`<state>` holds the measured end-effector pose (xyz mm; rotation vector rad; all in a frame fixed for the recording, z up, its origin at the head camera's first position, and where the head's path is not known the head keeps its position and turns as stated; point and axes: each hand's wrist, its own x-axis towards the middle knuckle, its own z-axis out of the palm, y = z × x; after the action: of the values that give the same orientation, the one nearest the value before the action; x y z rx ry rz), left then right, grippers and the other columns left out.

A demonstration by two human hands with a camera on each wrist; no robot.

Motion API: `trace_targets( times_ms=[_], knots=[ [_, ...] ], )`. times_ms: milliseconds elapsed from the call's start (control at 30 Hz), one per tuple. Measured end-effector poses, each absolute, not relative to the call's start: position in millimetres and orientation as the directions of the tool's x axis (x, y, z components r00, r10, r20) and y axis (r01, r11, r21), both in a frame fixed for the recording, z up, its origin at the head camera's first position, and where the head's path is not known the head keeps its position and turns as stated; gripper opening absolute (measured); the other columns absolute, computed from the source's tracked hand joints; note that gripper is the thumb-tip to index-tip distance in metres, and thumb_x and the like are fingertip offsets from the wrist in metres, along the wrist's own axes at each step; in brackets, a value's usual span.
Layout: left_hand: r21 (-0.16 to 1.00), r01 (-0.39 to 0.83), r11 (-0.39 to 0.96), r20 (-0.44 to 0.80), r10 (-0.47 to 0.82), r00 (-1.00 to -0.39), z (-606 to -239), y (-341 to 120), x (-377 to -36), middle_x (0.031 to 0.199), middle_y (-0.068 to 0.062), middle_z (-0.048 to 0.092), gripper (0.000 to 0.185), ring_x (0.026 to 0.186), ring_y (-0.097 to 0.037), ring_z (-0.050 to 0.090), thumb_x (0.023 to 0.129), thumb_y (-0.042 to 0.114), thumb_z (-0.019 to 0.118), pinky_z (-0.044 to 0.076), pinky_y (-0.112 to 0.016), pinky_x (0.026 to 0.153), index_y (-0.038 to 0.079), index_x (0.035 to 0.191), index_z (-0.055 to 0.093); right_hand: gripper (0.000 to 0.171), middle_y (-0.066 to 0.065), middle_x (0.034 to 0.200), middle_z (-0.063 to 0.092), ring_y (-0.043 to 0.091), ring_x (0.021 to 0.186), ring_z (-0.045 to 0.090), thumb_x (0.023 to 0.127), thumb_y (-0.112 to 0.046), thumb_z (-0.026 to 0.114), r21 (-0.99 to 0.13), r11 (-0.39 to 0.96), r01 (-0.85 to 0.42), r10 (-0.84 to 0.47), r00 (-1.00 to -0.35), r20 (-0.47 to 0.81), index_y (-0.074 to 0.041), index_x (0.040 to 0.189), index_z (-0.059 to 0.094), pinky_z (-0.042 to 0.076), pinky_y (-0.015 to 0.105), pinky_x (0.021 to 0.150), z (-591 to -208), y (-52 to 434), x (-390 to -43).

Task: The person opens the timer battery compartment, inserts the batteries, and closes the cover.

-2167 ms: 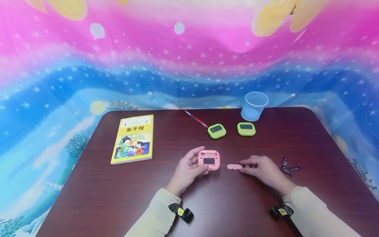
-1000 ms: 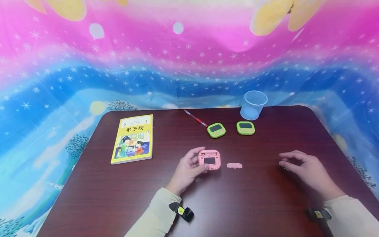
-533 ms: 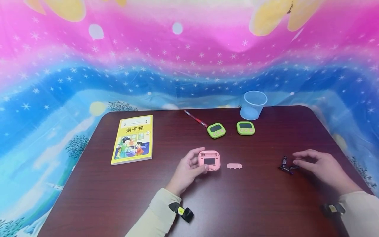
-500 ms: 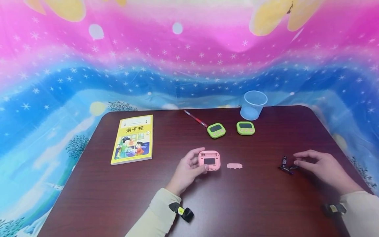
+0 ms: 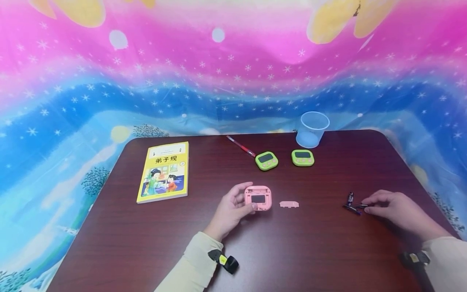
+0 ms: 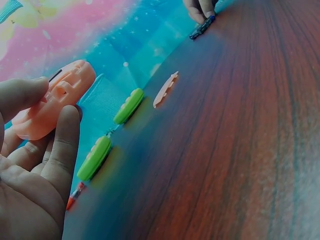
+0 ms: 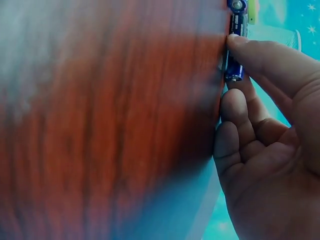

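Here, left grip (image 5: 230, 207) curled round pink timer (image 5: 258, 197), right grip (image 5: 392, 207) pinching battery (image 5: 361, 206).

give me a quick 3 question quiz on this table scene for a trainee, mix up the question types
1. True or false: the left hand holds the pink timer with its battery bay uncovered.
2. Multiple choice: where is the pink battery cover?
A. in the clear cup
B. flat on the table, to the right of the pink timer
C. on the yellow book
3. Fill in: the fingertips of the right hand pinch one of the small ____ on the table.

Key
1. True; the left wrist view shows the open slot.
2. B
3. batteries; the right wrist view shows a blue one at the fingertips.
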<state>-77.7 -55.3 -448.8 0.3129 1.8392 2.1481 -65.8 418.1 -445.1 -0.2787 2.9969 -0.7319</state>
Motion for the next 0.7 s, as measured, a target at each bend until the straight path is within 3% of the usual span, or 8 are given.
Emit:
trace_targets(
  times_ms=[233, 500, 700],
  knots=[
    [0.988, -0.075, -0.138, -0.020, 0.364, -0.931, -451.0, -55.7, -78.3, 0.123, -0.025, 0.065, 0.065, 0.092, -0.017, 0.069, 0.088, -0.010, 0.068, 0.063, -0.032, 0.078, -0.001, 0.147, 0.043, 0.011, -0.011, 0.094, 0.068, -0.011, 0.085, 0.051, 0.084, -0.027, 0.083, -0.436, 0.884, -0.170, -0.188, -0.982, 0.002, -0.031, 0.092, 0.077, 0.046, 0.017, 0.066, -446.6, 421.5, -67.1],
    [0.985, -0.071, -0.155, -0.009, 0.368, -0.930, -451.6, -55.2, -78.1, 0.124, -0.022, 0.066, 0.065, 0.094, -0.019, 0.070, 0.088, -0.010, 0.068, 0.063, -0.034, 0.079, -0.002, 0.147, 0.042, 0.014, -0.012, 0.096, 0.070, -0.020, 0.091, 0.047, 0.084, -0.027, 0.083, -0.496, 0.854, -0.158, -0.150, -0.987, 0.057, -0.031, 0.096, 0.077, 0.039, 0.009, 0.071, -442.0, 415.2, -60.3],
    [0.985, -0.076, -0.155, -0.013, 0.368, -0.930, -450.1, -54.2, -77.1, 0.124, -0.022, 0.066, 0.065, 0.094, -0.019, 0.070, 0.088, -0.009, 0.068, 0.063, -0.034, 0.079, 0.001, 0.147, 0.044, 0.017, -0.013, 0.096, 0.069, -0.013, 0.089, 0.053, 0.084, -0.020, 0.083, -0.563, 0.804, -0.194, -0.153, -0.981, 0.120, -0.028, 0.098, 0.077, 0.039, 0.006, 0.073, -432.8, 390.0, -51.9]
  ],
)
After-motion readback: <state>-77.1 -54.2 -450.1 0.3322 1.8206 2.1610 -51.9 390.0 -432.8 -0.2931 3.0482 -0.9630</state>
